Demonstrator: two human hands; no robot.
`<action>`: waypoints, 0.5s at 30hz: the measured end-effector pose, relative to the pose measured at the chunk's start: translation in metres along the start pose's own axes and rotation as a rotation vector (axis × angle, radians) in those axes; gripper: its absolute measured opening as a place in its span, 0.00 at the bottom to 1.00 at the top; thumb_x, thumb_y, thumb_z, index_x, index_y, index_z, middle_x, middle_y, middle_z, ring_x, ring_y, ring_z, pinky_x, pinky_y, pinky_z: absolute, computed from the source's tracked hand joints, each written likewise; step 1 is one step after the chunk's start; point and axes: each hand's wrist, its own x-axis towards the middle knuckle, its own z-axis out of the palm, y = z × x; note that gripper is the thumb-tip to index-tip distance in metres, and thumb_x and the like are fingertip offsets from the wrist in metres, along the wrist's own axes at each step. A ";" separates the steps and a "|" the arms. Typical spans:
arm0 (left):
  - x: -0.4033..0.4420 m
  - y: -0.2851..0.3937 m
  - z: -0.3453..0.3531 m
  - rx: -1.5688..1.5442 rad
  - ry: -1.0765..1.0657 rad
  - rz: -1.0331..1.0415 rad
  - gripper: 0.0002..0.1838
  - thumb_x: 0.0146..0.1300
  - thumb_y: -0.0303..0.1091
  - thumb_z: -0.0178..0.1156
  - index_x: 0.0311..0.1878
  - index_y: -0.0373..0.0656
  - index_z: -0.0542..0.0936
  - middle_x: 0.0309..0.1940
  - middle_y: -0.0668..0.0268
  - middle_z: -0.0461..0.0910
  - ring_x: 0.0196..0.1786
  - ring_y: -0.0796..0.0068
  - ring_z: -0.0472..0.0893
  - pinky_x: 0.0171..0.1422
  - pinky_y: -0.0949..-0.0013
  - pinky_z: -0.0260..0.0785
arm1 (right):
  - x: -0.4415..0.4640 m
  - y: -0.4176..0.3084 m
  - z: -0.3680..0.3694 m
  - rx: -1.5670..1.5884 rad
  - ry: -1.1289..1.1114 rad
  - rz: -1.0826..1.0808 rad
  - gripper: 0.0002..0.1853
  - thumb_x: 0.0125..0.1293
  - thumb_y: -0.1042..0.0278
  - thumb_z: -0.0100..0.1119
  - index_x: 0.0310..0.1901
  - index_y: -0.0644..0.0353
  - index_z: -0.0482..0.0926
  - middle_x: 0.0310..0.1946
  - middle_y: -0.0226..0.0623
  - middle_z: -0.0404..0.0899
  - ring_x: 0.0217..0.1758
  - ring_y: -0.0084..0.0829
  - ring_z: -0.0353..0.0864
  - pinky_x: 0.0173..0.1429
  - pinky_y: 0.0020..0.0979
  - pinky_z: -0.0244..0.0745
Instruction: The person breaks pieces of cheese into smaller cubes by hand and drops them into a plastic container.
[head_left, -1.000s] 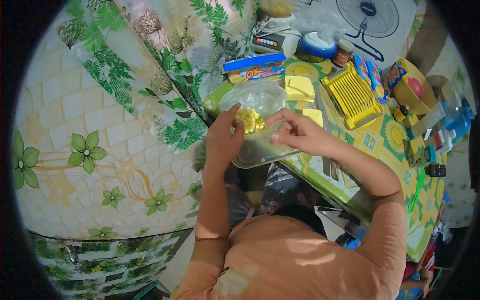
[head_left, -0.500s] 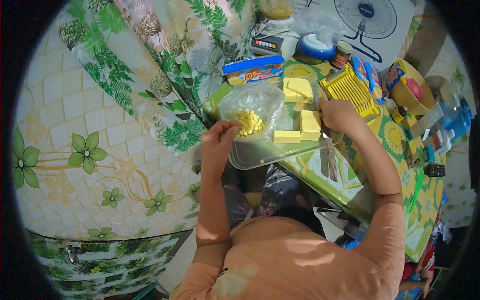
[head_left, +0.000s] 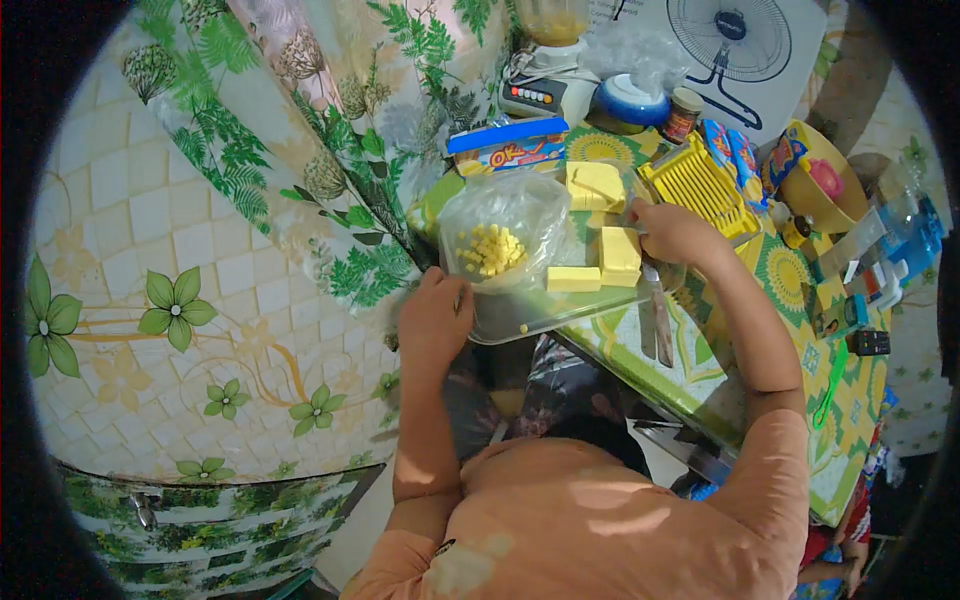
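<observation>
The left hand is at the left side of a clear tray, the right hand at its right; whether either grip is closed on the rim, I cannot tell. The tray, partly over the surface, bears yellow blocks beside bagged yellow cubes.

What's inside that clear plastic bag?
The clear plastic bag holds a heap of small yellow pieces. Whatever lies beneath the uppermost ones is covered, so I can't tell.
</observation>
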 end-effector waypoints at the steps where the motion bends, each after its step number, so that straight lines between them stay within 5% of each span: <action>1: -0.002 0.001 -0.004 -0.071 0.012 0.015 0.08 0.56 0.36 0.59 0.36 0.43 0.79 0.35 0.59 0.73 0.34 0.54 0.78 0.37 0.56 0.70 | 0.000 -0.001 -0.001 0.027 -0.015 0.003 0.20 0.54 0.72 0.54 0.51 0.57 0.71 0.38 0.52 0.79 0.43 0.51 0.78 0.45 0.45 0.72; 6: -0.007 0.007 -0.022 -0.188 0.030 0.114 0.10 0.53 0.37 0.62 0.38 0.44 0.79 0.30 0.61 0.73 0.33 0.58 0.77 0.36 0.59 0.69 | 0.002 0.002 -0.005 0.119 0.008 -0.012 0.20 0.53 0.74 0.52 0.50 0.58 0.70 0.39 0.50 0.79 0.45 0.51 0.78 0.46 0.46 0.71; 12: -0.004 0.006 -0.021 -0.328 0.083 -0.014 0.19 0.56 0.40 0.64 0.47 0.38 0.78 0.28 0.63 0.72 0.32 0.72 0.73 0.38 0.68 0.66 | 0.007 0.003 0.005 -0.077 0.215 0.042 0.18 0.55 0.76 0.51 0.49 0.59 0.71 0.41 0.48 0.77 0.46 0.48 0.77 0.47 0.44 0.72; 15: 0.000 0.006 -0.012 -0.689 0.197 -0.047 0.19 0.61 0.41 0.60 0.49 0.38 0.76 0.31 0.67 0.73 0.28 0.74 0.71 0.35 0.70 0.66 | -0.006 -0.020 -0.001 -0.050 0.399 -0.061 0.16 0.57 0.73 0.52 0.48 0.59 0.72 0.41 0.48 0.77 0.44 0.48 0.77 0.46 0.43 0.73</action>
